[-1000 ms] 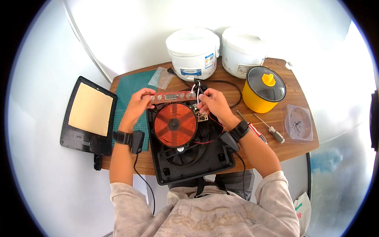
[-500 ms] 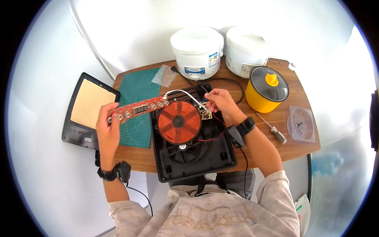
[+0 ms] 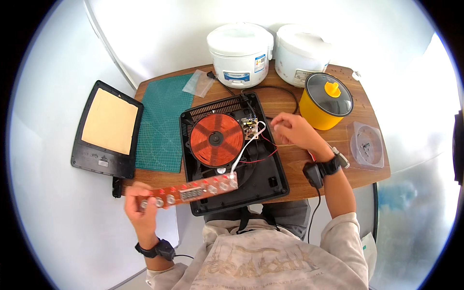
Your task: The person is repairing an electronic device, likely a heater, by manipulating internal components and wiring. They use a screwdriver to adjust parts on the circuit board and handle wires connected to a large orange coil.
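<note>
Control board (image 3: 191,193), pinched in the left hand (image 3: 141,211), is out of the black housing (image 3: 263,169), its white cable (image 3: 242,152) still attached, the right hand (image 3: 296,131) loosely curled, apparently empty.

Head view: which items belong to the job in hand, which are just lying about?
Job:
- red board strip, in the left hand
- white cable
- circuit board
- copper coil
- black housing
- probably black panel

Apparently lying about:
- left white cooker
- right white cooker
- yellow pot
- clear bag
</note>
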A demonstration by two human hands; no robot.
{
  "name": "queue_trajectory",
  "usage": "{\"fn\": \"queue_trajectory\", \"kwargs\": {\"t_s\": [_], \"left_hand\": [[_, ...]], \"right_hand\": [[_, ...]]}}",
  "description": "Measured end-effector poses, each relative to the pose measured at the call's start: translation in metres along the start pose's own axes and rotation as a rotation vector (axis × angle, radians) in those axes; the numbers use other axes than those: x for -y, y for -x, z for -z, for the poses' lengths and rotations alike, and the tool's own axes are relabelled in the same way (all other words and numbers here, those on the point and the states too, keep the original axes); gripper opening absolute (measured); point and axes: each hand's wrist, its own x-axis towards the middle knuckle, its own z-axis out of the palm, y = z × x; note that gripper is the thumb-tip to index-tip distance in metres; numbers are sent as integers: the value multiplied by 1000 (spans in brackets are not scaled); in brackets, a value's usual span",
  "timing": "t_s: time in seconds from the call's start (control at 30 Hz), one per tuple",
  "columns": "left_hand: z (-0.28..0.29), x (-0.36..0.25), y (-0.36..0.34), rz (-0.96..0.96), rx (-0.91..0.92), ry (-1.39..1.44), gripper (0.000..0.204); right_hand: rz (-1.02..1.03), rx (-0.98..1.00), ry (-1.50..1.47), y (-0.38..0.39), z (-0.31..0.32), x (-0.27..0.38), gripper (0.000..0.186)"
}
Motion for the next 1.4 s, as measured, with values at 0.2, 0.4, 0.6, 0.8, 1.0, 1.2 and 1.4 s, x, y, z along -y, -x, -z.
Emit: {"fn": "queue_trajectory", "kwargs": {"t_s": [0.2, 0.4, 0.6, 0.8, 1.0, 1.2, 1.4], "left_hand": [[-60, 1, 19, 467, -56, 430, 16], [-80, 18, 16, 753, 224, 483, 16], [-91, 34, 16, 609, 291, 373, 15], [-97, 25, 6, 168, 401, -466, 24], [-93, 16, 6, 122, 332, -424, 18], [-95, 27, 8, 85, 370, -468, 17], [-89, 21, -1, 47, 459, -556, 20]], "right_hand": [[-107, 44, 15, 79, -30, 37, 30], [-56, 131, -225, 121, -38, 32, 30], [-161, 61, -212, 119, -50, 19, 30], [44, -64, 271, 119, -72, 9, 38], [86, -142, 363, 121, -82, 14, 34], [59, -137, 372, 117, -78, 13, 24], [98, -95, 484, 118, -76, 13, 21]]}}
